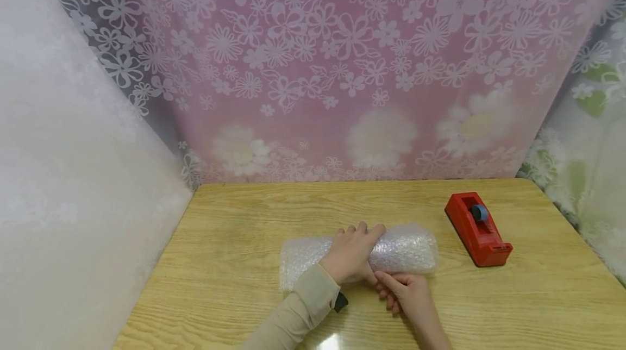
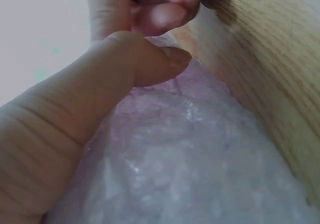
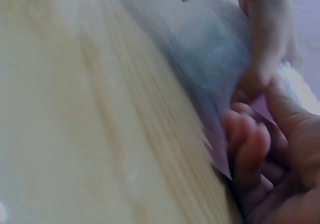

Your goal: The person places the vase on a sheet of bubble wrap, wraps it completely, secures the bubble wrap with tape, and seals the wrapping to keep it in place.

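Note:
A bundle rolled in clear bubble wrap (image 1: 406,249) lies crosswise on the wooden table. My left hand (image 1: 352,255) holds it across the middle, fingers over the top and thumb along the near side. In the left wrist view that thumb (image 2: 160,66) presses on the crinkled wrap (image 2: 170,149). Close by the left thumb, my right hand (image 1: 406,293) pinches the near edge of the wrap between thumb and forefinger. In the right wrist view the right hand's other fingers (image 3: 250,144) are curled beneath. Whatever the wrap encloses is hidden.
A red tape dispenser (image 1: 479,230) with a small blue roll (image 1: 479,212) stands right of the bundle. Flowered cloth (image 1: 313,67) hangs behind the table (image 1: 235,214) and along both sides. A small black piece (image 1: 340,301) shows by the left wrist.

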A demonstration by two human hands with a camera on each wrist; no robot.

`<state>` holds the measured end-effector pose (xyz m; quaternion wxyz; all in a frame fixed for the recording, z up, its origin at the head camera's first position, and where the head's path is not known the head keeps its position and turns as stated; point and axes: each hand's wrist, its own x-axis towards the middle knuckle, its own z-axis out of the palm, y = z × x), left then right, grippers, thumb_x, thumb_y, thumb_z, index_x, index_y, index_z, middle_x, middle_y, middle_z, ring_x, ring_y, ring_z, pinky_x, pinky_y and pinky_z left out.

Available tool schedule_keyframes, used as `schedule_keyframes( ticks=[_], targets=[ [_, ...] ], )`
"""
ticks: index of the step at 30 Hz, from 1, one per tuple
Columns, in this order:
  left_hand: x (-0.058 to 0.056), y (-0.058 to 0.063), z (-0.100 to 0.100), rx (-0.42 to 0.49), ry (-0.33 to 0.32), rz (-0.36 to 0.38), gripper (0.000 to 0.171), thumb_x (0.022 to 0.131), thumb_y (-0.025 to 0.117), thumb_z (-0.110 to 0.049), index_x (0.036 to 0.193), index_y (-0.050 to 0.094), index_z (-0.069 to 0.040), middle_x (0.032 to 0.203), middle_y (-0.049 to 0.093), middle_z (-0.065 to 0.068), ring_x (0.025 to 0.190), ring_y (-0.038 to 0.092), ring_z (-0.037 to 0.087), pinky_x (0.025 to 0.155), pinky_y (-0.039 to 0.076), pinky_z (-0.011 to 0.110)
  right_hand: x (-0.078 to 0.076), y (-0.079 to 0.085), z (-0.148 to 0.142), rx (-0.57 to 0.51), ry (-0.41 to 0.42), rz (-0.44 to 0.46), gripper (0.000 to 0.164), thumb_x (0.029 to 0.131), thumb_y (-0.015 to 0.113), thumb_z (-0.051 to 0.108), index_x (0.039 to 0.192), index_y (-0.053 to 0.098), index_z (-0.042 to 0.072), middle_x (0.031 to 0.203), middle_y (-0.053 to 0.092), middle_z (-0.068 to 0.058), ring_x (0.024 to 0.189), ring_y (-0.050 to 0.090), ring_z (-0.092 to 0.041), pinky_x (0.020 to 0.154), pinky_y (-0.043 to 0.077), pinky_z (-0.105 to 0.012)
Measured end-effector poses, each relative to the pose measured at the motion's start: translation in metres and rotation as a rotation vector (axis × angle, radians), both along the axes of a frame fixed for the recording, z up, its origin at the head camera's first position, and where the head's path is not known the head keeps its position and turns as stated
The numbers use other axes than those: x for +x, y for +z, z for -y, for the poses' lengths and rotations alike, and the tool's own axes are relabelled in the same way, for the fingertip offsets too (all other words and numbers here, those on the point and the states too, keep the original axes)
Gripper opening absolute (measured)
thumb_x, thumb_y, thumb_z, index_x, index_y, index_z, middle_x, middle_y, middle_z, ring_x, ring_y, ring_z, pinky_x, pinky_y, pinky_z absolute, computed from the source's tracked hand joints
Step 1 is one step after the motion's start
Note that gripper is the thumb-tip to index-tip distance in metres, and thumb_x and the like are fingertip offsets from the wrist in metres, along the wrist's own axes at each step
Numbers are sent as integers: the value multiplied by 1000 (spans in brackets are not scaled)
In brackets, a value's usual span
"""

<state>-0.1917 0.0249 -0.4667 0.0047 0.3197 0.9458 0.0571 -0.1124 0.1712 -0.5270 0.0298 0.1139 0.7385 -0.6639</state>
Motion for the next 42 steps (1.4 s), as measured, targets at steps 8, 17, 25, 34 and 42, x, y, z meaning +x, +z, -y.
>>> schedule_keyframes(
  ticks=[8, 17, 25, 34, 42],
  targets=[
    [-1, 2, 1, -2, 0, 19, 96, 59, 92, -48, 138, 39, -32, 116, 57, 1, 88, 54, 18, 71, 44, 34, -11, 5, -25, 4, 297, -3, 34, 93, 69, 20, 89, 72, -13, 73, 70, -15, 49, 60, -12, 45, 51, -29],
    [3, 5, 0, -10, -3, 57, 102, 56, 93, -51, 141, 39, -33, 125, 58, 3, 101, 59, 24, 85, 49, 44, -13, 5, -42, 12, 326, 26, 29, 91, 72, 17, 88, 69, -12, 68, 67, -9, 48, 59, -11, 47, 51, -29],
    [1, 5, 2, -3, -4, 55, 105, 54, 94, -53, 141, 39, -34, 123, 57, 1, 99, 58, 22, 85, 49, 44, -13, 11, -51, 328, 86, 42, 22, 85, 77, 16, 77, 65, -1, 55, 60, -7, 44, 58, -18, 45, 50, -30],
    [0, 7, -2, -3, 1, 78, 107, 49, 95, -51, 140, 41, -35, 121, 58, -1, 102, 59, 22, 87, 47, 44, 2, 55, -69, 754, -323, -471, 19, 79, 64, -3, 96, 72, -2, 88, 67, -10, 74, 60, -22, 64, 40, -13],
    [-1, 10, -11, -96, 11, 25, 108, 47, 96, -52, 138, 41, -36, 119, 59, -2, 93, 59, 18, 73, 46, 35, -16, 79, -42, 1068, 305, -655, 101, 62, 91, 26, 144, 40, -2, 149, 41, -21, 136, 35, -41, 103, 25, -66]
  ],
)
